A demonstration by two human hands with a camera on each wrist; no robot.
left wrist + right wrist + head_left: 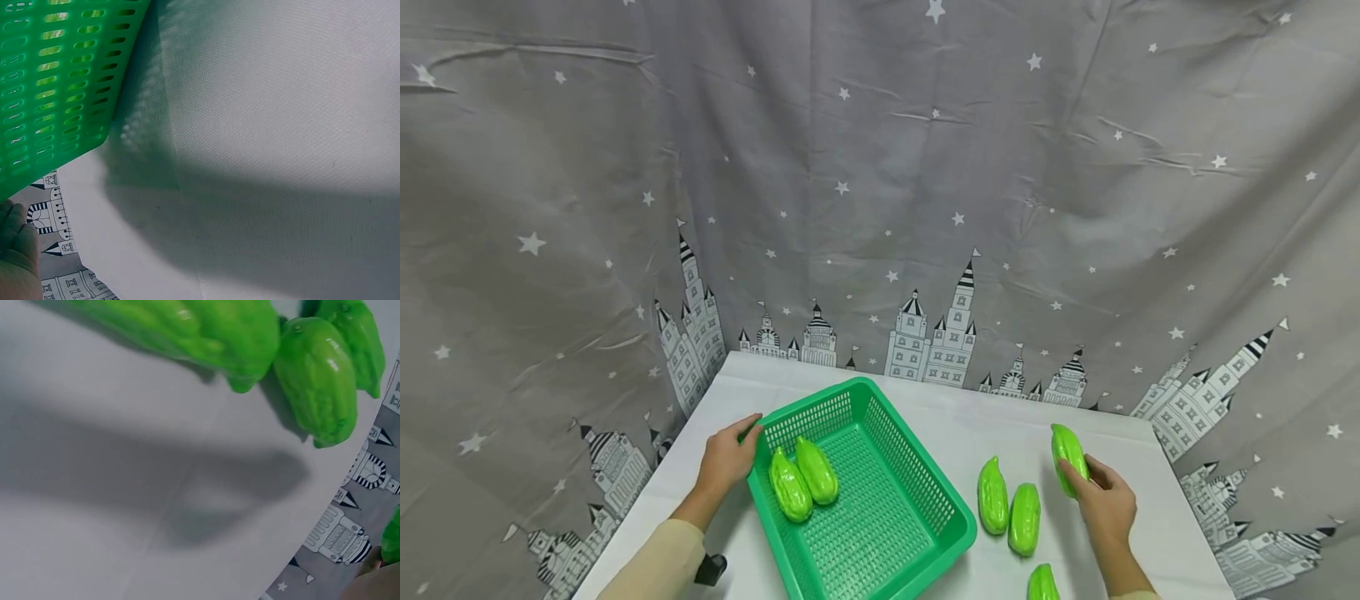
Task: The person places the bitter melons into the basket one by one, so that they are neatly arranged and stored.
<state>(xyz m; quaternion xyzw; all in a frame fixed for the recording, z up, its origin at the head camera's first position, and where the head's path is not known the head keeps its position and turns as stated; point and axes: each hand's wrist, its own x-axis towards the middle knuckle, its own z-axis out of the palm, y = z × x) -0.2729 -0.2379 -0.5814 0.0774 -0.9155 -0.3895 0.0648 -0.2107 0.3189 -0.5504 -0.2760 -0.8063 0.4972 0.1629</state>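
My right hand (1108, 498) holds a bright green bitter melon (1070, 458) above the white table, thumb on its near side. In the right wrist view this held melon (392, 537) shows only at the right edge. Two more melons (992, 497) (1024, 520) lie side by side between the basket and this hand, with another melon (1042, 582) cut off at the bottom edge. At the left, my left hand (727, 455) grips the rim of a green plastic basket (917, 454) near its far left corner. Inside it two melons (790, 487) (817, 472) lie together along the left wall.
The white table (985, 417) runs back to a grey curtain (880, 167) printed with stars and castles. A small black object (711, 570) stands beside my left forearm. The basket's perforated wall (56, 81) fills the upper left of the left wrist view.
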